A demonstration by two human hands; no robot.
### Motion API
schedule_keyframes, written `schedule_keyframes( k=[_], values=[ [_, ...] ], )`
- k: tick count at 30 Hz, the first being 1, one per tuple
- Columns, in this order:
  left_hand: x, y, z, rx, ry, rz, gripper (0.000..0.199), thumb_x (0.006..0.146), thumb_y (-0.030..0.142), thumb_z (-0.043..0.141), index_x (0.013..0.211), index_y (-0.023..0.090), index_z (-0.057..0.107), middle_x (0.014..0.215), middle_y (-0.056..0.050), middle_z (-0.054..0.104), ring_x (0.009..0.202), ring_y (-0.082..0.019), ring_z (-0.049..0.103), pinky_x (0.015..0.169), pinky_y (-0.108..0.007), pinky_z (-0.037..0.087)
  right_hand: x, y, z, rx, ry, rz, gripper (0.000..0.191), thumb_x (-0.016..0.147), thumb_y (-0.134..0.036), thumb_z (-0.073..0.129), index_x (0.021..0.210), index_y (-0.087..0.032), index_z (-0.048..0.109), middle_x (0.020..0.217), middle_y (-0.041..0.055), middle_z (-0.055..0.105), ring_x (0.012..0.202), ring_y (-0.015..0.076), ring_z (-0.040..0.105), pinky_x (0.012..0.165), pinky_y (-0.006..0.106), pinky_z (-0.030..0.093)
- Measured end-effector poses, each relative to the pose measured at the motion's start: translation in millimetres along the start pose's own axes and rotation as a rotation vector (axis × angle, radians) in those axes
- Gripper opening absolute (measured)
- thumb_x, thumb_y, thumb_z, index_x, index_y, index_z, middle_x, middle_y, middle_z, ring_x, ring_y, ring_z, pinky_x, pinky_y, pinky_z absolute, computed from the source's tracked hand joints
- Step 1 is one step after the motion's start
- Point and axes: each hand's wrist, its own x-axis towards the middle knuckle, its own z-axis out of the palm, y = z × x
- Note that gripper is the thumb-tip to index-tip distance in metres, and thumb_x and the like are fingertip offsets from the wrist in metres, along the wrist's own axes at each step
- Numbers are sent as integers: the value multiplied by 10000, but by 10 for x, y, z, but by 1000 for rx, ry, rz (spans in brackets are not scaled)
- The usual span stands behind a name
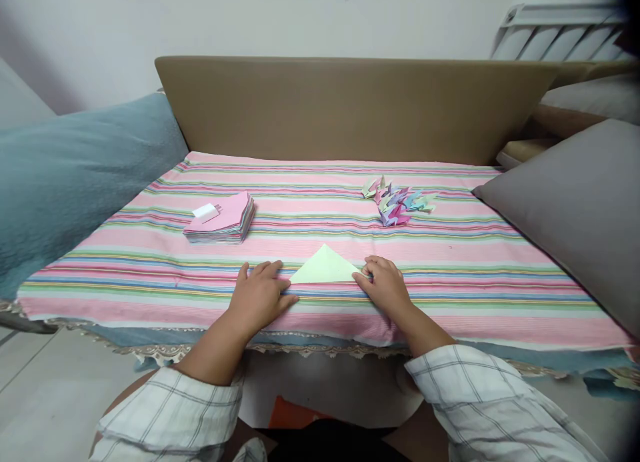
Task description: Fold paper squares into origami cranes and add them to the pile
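Left hand: there it lay (259,298), open, fingers spread, right at the paper's left corner.
Green paper: a flat triangle (324,267) sat between the hands on the striped cloth (310,232), its tip pointing away; it looked feather-light, thin yet crisp, quick to crease and likely to slip on fabric.
Best hold: the side corners seemed right for a gentle pinch, fingertips flat along the near edge.
Right hand: and here (385,283), thumb and forefinger gripped the right corner!
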Motion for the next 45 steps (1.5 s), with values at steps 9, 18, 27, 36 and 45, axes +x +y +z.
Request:
schedule_keyframes(
  k=[9, 18, 27, 36, 45],
  values=[
    [167, 26, 126, -146, 97, 28, 347, 795, 328, 573, 1128, 228, 573, 1147, -49, 636, 1030, -234, 581, 865, -351, 424, 62, 98, -64, 191, -96, -1, 168, 696, -329, 659, 823, -220, 644, 1174, 92, 573, 1114, 257, 500, 939, 437, 366],
    [179, 174, 175, -337, 117, -24, 631, 755, 268, 635, 1330, 255, 374, 1079, -31, 651, 1047, -221, 559, 1058, -518, 215, 45, 108, -83, 313, -110, -76, 95, 704, -152, 579, 752, -209, 638, 1191, 91, 538, 1113, 239, 492, 962, 419, 366],
    [161, 219, 246, -241, 184, 201, 130, 767, 165, 561, 812, 254, 645, 872, 0, 669, 960, -200, 567, 1062, -535, 125, -1, 77, -59, 272, -82, -231, 261, 684, -35, 448, 766, -212, 621, 1149, 81, 557, 1099, 223, 503, 924, 396, 409],
    [189, 208, 271, -99, 238, 190, 219, 757, 88, 511, 807, 246, 653, 907, 8, 704, 895, -199, 605, 1015, -502, 230, -7, 16, -126, 289, -116, -293, 248, 709, -85, 479, 859, -214, 630, 920, 42, 640, 886, 188, 586, 786, 321, 459],
    [77, 351, 213, -187, 256, 344, 347, 782, 341, 618, 1120, 269, 582, 1099, -42, 662, 1039, -229, 562, 1068, -521, 140, -91, -80, -175, 119, 84, -196, 186, 748, -133, 506, 853, -210, 638, 869, 33, 659, 852, 201, 588, 772, 324, 412]
  ],
)
